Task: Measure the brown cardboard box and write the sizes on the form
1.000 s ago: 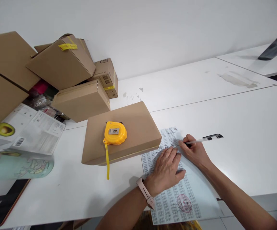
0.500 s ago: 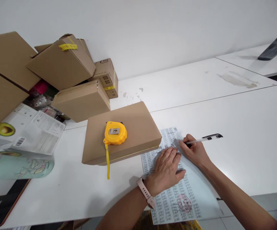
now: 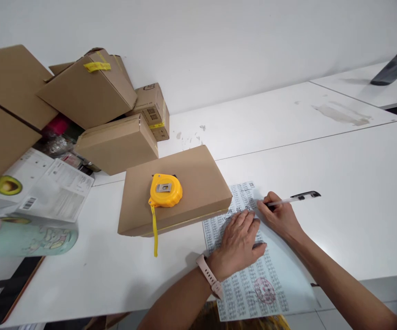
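left hand point(image 3: 239, 243): flat, palm down | right hand point(image 3: 283, 220): curled, pinching

A person's left hand point(image 3: 241, 247) is covering part of a printed sheet point(image 3: 270, 272), whose small text point(image 3: 241, 298) is proving too fine to read. The right hand point(image 3: 283, 220) is hiding the tip of a pen point(image 3: 296, 199). Picture edges are cutting off a mint bottle point(image 3: 43, 237) at left and a dark bottle point(image 3: 393, 64) at right.

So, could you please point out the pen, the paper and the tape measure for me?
Pen point(image 3: 291, 199): head view, on its clear barrel.
Paper point(image 3: 265, 270): head view, on its printed lower part.
Tape measure point(image 3: 166, 197): head view, on its yellow case.
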The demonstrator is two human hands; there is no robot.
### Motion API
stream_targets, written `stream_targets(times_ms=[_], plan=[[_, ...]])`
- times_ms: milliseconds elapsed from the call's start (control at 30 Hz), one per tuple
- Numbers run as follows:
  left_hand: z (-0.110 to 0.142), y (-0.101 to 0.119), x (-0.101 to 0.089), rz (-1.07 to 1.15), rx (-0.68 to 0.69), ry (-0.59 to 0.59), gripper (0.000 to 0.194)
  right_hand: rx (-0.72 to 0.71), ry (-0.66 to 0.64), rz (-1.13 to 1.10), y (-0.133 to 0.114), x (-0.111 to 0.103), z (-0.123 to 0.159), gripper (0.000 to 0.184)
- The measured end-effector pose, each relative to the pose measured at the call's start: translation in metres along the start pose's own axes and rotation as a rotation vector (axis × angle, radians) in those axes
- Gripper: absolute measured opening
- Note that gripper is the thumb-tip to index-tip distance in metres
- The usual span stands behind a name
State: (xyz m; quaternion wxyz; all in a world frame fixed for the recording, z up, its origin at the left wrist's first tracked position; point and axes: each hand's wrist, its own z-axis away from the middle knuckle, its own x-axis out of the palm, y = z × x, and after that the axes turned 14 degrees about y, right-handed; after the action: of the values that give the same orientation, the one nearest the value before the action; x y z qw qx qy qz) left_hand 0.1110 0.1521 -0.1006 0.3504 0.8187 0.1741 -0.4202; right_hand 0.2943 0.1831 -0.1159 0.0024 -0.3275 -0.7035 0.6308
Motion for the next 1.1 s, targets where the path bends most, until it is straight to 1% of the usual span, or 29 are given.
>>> stream_targets(times_ms=[200, 400, 667, 833, 1100], plan=[[-0.0006, -0.0001, 0.0001, -0.004, 0.005, -0.010, 0.053, -0.015, 0.009, -0.011, 0.0007, -0.0001, 0.0005, 0.034], [0.0004, -0.0005, 0.0004, -0.013, 0.015, 0.005, 0.053, 0.018, -0.008, -0.009, -0.0007, -0.0012, 0.0000, 0.031], [0.0010, -0.0011, 0.0014, 0.005, 0.004, 0.011, 0.053, 0.029, 0.027, -0.033, -0.0051, -0.0017, 0.0001, 0.033], [0.0007, -0.0011, 0.0016, -0.002, 0.016, 0.012, 0.053, 0.018, 0.018, -0.007, -0.0046, -0.0017, -0.0002, 0.034], [0.0006, -0.0012, 0.0017, -0.002, 0.015, 0.021, 0.054, 0.040, 0.016, -0.020, -0.0015, -0.0018, 0.0005, 0.027]])
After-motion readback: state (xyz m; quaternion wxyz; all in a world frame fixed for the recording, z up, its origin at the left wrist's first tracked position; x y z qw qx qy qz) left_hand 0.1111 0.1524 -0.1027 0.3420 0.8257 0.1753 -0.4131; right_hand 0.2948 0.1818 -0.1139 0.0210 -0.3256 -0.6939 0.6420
